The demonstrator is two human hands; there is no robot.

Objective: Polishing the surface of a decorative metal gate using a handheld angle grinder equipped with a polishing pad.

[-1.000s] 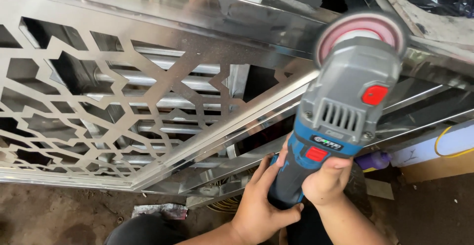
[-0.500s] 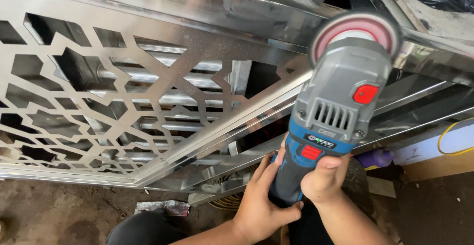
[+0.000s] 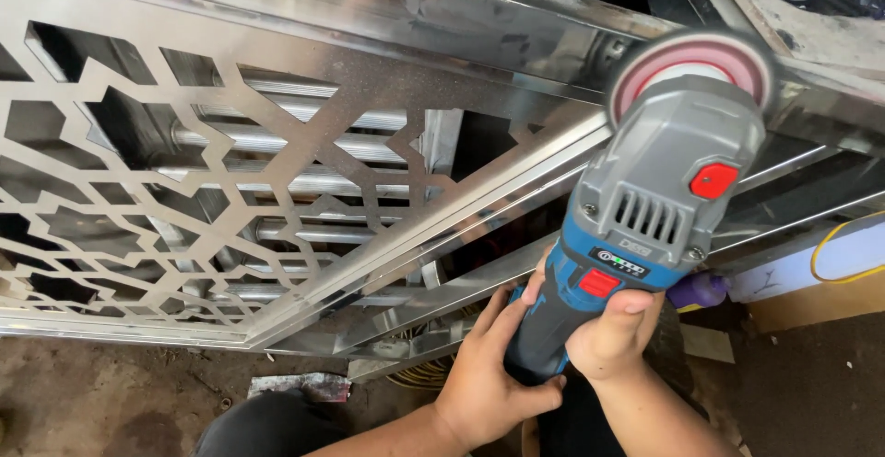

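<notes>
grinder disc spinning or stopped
Spinning, apparently: the round pink disc on the grey and blue angle grinder looks motion-blurred, while the grinder body stays sharp.

A polished metal screen [image 3: 184, 190], cut through with an angular geometric pattern, fills the left half of the view, and round steel tubes [image 3: 304, 181] show behind its openings. A shiny metal frame [image 3: 442, 24] runs along its top edge, catching bright daylight and blurred reflections. Below the screen's lower edge lies a bare, dusty concrete floor [image 3: 92, 402] with a crumpled scrap [image 3: 300, 386] on it. At the right edge a yellow cable [image 3: 834, 245] loops over a pale board [image 3: 830, 263], and a small purple object [image 3: 698, 291] sits beside it.
</notes>
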